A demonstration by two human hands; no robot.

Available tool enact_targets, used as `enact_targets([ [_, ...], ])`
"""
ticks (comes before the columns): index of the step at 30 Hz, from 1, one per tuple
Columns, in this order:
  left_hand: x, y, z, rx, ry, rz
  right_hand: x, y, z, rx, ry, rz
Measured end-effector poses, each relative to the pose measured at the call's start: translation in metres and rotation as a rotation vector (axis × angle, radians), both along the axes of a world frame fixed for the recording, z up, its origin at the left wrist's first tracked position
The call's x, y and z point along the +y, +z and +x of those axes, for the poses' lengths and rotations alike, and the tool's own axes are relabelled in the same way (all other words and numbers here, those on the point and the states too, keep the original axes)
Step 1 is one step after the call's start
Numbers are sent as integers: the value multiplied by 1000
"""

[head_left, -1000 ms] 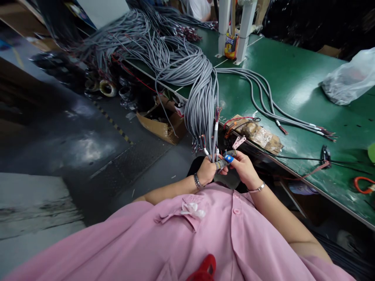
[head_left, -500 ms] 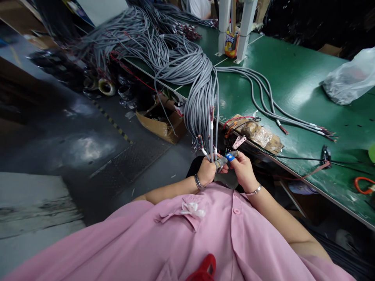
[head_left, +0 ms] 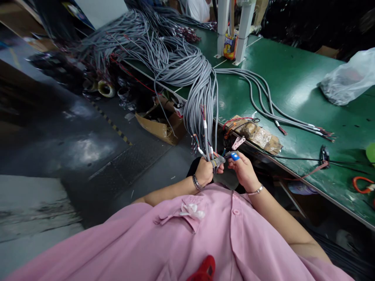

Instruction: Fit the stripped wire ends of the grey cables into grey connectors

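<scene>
At the centre of the frame, just above my pink shirt (head_left: 205,234), I am holding the ends of several grey cables (head_left: 208,150). My left hand (head_left: 204,171) is closing its grip around them in a fist, so their stripped, coloured wire tips are sticking up beside my knuckles. My right hand (head_left: 243,171) is sitting just to the right, its fingers pressing together on the wire ends at the meeting point; a blue cover (head_left: 234,156) is showing on one fingertip. The cables are running upward into a thick grey cable bundle (head_left: 181,66) that is draping over the edge of the green surface (head_left: 293,78) toward the upper left. More grey cables (head_left: 269,109) are lying flat across the surface to the right. A clear plastic bag (head_left: 348,80) is resting at the far right, and a cardboard box (head_left: 161,125) is sitting on the floor left of centre.
</scene>
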State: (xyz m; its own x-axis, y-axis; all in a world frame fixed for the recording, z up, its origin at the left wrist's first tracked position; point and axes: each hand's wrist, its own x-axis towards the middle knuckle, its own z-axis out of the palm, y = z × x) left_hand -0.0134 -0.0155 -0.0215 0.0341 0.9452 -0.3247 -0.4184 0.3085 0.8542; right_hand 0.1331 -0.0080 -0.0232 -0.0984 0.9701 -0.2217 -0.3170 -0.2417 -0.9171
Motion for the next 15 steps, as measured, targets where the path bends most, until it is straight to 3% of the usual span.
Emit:
enact_targets([
  [8, 8, 13, 2, -123, -164, 7, 31, 1, 26, 221, -39, -175],
  [11, 14, 17, 10, -177, -229, 10, 40, 7, 23, 272, -23, -164],
  [15, 21, 17, 20, -232, -207, -28, 44, 9, 16, 296, -45, -129],
])
